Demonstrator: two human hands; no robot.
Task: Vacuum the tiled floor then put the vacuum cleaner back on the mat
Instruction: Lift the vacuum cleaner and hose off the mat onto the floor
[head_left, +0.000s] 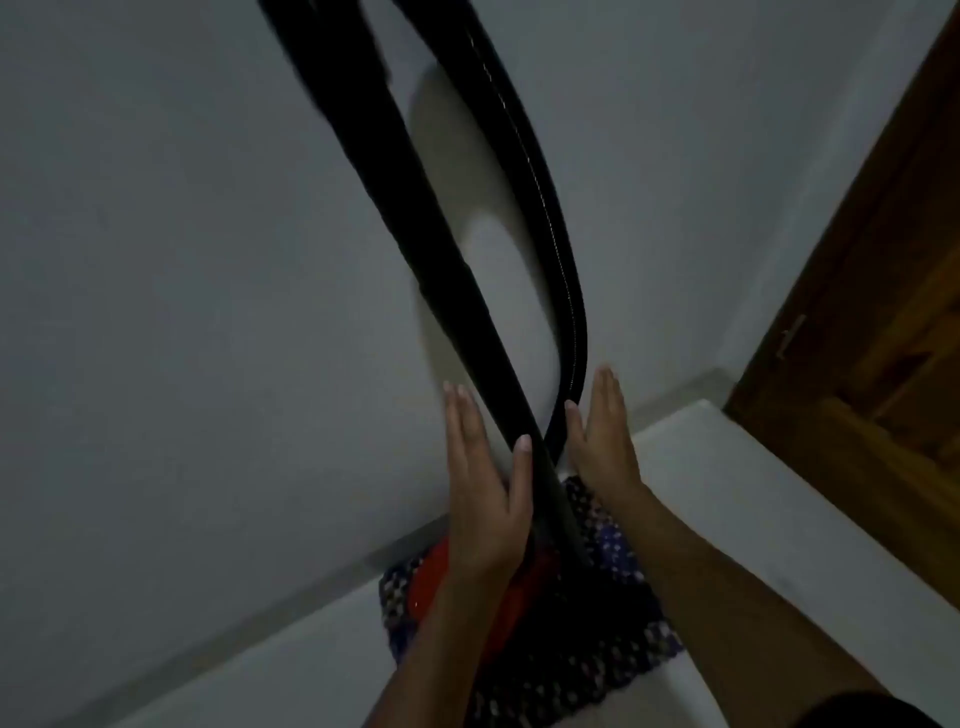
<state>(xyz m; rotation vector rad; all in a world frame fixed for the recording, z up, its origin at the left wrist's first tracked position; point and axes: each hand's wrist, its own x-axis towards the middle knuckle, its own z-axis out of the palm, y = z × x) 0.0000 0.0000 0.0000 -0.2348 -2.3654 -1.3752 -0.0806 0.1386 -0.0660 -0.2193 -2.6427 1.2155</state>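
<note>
Two hands flank the leaning tube, both flat. Left hand (483, 493), lower centre of frame: fingers straight, thumb lying along the black wand (415, 218), nothing gripped. Right hand (605, 441), just right of it: fingers straight too, thumb close beside the ribbed hose (569, 291). Cannot tell whether it touches. Wand and hose cross between the palms and run to the top of frame against the grey wall (156, 260).

Vacuum cleaner (431, 582): red body low in frame on the patterned mat (618, 551), directly under the left wrist and partly hidden by it. Looks parked, so the floor work is judged finished.

Step in hand, as I read it: steady the wand against the wall and let go. To do it well:
- ease the palms apart slowly
- watch for the wand sliding off the wall
- mind the hose loop does not drag it sideways
- see the body sits wholly on the mat

Wooden door (857, 338) at right edge.
</note>
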